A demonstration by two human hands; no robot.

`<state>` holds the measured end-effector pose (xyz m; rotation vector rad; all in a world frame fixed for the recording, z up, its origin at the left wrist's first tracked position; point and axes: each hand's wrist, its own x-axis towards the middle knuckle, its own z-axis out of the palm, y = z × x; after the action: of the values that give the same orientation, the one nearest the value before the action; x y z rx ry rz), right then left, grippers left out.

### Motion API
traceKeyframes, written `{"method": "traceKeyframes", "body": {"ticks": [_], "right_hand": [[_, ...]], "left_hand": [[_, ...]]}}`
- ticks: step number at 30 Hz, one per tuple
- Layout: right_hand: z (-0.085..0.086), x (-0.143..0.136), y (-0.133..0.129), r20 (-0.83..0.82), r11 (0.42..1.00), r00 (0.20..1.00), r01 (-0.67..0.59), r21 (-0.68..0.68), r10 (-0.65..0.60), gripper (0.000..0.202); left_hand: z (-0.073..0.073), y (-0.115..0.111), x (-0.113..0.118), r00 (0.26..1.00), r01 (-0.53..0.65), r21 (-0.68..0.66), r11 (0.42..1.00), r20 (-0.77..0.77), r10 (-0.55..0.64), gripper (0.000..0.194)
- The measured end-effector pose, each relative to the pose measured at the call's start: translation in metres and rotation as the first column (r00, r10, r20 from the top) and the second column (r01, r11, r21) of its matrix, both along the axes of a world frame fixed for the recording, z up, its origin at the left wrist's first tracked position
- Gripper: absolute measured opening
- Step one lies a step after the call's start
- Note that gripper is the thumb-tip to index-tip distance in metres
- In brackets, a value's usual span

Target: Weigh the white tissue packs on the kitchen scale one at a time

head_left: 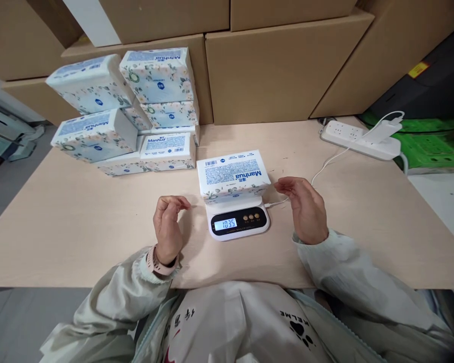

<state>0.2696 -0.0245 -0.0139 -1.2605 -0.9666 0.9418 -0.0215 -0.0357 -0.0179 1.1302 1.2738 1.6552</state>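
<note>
A floral-printed tissue pack [232,174] marked Manhua lies on a white digital scale [239,233], whose lit display reads 103.5 or 1035; I cannot make out a decimal point for sure. To the left of the scale, my left hand [168,227] hovers with curled fingers, apart from the pack and holding nothing. On the other side, my right hand [304,209] is held with its fingers bent toward the pack's right end, close to it and holding nothing. A pale watch band circles my left wrist.
Several more tissue packs [159,80] are stacked at the table's back left. Cardboard boxes [272,75] form a wall along the back edge. A white power strip [361,138] lies at the back right, with a cable [327,161] running to the scale. Beyond it stands a green crate [435,146].
</note>
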Motion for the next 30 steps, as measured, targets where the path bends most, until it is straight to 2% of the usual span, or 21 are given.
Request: {"method": "traceKeyframes", "body": {"ticks": [5,11,15,18,21,24,27,30], "right_hand": [[-0.003,-0.001,-0.001,0.016,1.0,1.0,-0.021,0.001,0.021,0.036],[-0.006,0.001,-0.003,-0.005,0.999,0.999,-0.039,0.036,0.039,0.019],[-0.006,-0.001,-0.002,0.0,0.998,1.0,-0.027,0.056,0.027,0.016],[-0.005,-0.006,-0.003,-0.014,0.997,1.0,-0.006,0.078,0.007,0.018],[-0.003,-0.013,-0.004,-0.03,0.994,0.999,-0.034,0.101,0.037,0.03],[0.004,-0.02,-0.004,0.0,0.986,0.989,-0.148,0.076,0.149,0.054],[0.011,-0.022,0.002,0.059,0.97,0.969,-0.243,0.03,0.241,0.069],[0.01,-0.008,0.027,0.14,0.984,0.977,-0.171,0.049,0.163,0.074]], "left_hand": [[-0.001,-0.001,-0.002,1.0,0.017,0.025,1.0,-0.023,-0.017,0.023],[0.001,0.006,-0.004,1.0,0.004,0.072,0.997,0.013,-0.005,0.028],[0.013,0.011,-0.006,0.998,-0.031,0.05,0.998,0.058,0.028,0.026],[0.029,0.008,-0.009,0.993,0.074,-0.07,0.995,0.101,-0.067,0.026],[0.048,0.003,-0.01,0.959,0.258,-0.186,0.948,0.165,-0.229,0.038],[0.071,0.002,-0.002,0.918,0.381,-0.268,0.885,0.223,-0.328,0.038],[0.094,0.009,0.021,0.864,0.496,-0.345,0.796,0.283,-0.416,0.032],[0.108,0.031,0.056,0.802,0.594,-0.38,0.709,0.345,-0.487,0.026]]}}
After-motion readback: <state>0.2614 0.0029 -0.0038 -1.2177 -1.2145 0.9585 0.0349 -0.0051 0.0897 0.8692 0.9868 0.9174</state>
